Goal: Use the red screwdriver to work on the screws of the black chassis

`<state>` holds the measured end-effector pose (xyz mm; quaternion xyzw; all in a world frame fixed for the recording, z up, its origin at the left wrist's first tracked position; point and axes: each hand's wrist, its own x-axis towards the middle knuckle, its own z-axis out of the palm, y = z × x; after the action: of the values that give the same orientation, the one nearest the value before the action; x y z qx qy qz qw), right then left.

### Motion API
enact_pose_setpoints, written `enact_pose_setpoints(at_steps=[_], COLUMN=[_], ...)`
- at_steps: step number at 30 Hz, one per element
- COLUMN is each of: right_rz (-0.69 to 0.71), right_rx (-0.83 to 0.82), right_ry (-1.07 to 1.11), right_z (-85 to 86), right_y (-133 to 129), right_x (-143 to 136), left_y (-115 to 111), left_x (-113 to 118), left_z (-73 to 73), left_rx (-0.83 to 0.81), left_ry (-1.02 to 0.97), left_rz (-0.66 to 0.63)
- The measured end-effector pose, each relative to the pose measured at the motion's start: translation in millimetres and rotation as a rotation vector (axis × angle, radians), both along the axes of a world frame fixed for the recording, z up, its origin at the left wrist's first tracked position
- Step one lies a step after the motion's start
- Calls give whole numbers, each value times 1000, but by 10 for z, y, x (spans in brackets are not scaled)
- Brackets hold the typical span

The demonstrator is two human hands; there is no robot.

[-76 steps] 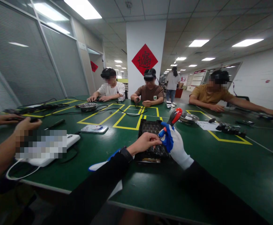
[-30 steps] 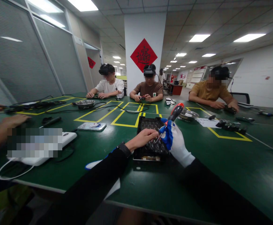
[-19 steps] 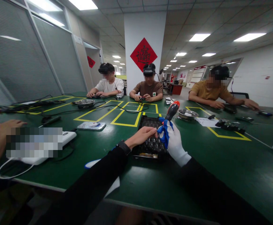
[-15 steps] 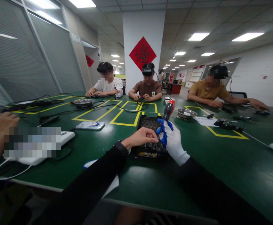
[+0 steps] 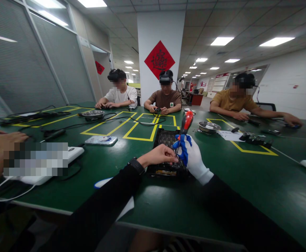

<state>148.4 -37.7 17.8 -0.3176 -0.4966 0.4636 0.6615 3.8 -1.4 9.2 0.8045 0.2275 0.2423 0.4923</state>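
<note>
My right hand [image 5: 191, 155], in a white glove with blue fingers, grips a screwdriver [image 5: 187, 121] with a red and black handle. The handle points up and its shaft slants down toward the fingertips of my left hand [image 5: 162, 154]. That left hand is bare, with a dark watch at the wrist, and its fingers are pinched together beside the shaft. Whatever sits between them is too small to make out. Both hands are over a black open housing [image 5: 160, 136] lying on the green table, with a brass-coloured part [image 5: 165, 173] at its near edge.
On the green table [image 5: 155, 199] lie a phone [image 5: 101, 140], a white power strip [image 5: 75, 153] with cables and a white glove [image 5: 102, 182]. Metal bowls [image 5: 209, 127] and black parts [image 5: 258, 139] stand farther off. Co-workers sit opposite; another person's hand [image 5: 11, 141] is at left.
My right hand has turned the screwdriver more upright, its shaft now down by my left fingertips. The left fingers have shifted slightly lower. At left, the other person's hand has moved a little right.
</note>
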Motion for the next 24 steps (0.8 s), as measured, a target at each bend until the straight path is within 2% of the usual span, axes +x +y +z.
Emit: enact_pose_setpoints(at_steps=[4,10,17,24], right_rz=[-40,106,-14,66], right_rx=[-29,-39,-44,-20], right_ry=[-14,11,-1,-80], right_z=[-26,37,-26,127], right_y=[28,-14,59,-100], right_x=[-10,13,-19,32], left_y=[11,20,10,3], left_x=[-6,-7,-8,-8], left_z=[-15,-21,-8,-6], left_rx=[7,59,55,27], left_ry=[5,3,31,29], left_rz=[-6,7,-2,15])
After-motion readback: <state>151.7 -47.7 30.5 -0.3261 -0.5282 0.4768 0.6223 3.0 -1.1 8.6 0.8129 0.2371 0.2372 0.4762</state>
